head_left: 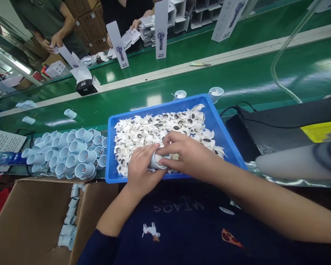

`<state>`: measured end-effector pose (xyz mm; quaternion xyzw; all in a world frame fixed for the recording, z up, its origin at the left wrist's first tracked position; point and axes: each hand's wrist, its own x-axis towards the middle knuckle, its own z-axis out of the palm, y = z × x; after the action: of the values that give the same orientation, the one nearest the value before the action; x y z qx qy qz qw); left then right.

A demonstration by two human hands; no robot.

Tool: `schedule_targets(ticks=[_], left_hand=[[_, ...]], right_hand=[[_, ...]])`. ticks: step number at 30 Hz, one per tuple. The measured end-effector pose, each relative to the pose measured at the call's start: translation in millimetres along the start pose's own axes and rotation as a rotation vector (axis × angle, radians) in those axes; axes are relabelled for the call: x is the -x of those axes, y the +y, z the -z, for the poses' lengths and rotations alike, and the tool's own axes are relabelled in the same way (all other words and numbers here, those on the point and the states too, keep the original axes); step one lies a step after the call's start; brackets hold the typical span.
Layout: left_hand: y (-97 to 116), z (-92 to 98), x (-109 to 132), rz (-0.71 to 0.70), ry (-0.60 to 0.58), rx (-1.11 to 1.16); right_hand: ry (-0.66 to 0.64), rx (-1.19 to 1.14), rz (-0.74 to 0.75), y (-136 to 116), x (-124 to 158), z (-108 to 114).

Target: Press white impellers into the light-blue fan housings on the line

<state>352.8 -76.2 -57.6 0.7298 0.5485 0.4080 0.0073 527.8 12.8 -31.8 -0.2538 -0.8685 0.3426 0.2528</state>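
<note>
My left hand (140, 165) is wrapped around a light blue cylindrical housing (153, 162), its open end tilted toward the right. My right hand (191, 154) has thumb and fingers closed at the mouth of that housing, on a white fan impeller (157, 157) seated partly inside; the fingers hide much of it. Both hands are over a blue tray (108, 147) heaped with white fan impellers (143, 127), many showing dark round hubs. Left of the tray lies a stacked pile of matching blue housings (77, 147), with thin wires visible inside some.
Two housings (216, 94) with white pieces inside stand behind the tray on the green conveyor belt (132, 97). A cardboard box (38, 213) with housings is at lower left. A black device (287, 129) is at right. Across the belt, two people (63, 29) handle white boxes (161, 33).
</note>
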Motion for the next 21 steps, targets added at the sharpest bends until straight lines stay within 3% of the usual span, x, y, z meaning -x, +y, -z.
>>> schedule_targets(ticks=[5,10,13,16,19,21], left_hand=[[-4.1,2.9,-13.8,-0.006,-0.073,0.026],[-8.5,6.2,-28.8,-0.136,-0.104,-0.035],[-18.7,8.9,-51.8,-0.165,-0.133,-0.144],[-43.2,-1.9,-100.2,-0.022,-0.137,-0.247],[-75.4,-30.4,-160.1,0.205,-0.15,-0.364],[-93.8,-50.2,-191.1,0.403,-0.366,-0.473]], right_hand=[[0.064,-0.047,0.071,-5.0,23.8,22.4],[0.214,0.266,0.172,-6.8,37.8,20.7],[0.437,0.27,0.229,-1.1,53.1,31.5],[0.58,0.2,0.291,4.6,71.3,41.6],[0.536,0.128,0.342,6.1,76.6,36.1],[0.479,0.086,0.388,5.1,76.2,25.8]])
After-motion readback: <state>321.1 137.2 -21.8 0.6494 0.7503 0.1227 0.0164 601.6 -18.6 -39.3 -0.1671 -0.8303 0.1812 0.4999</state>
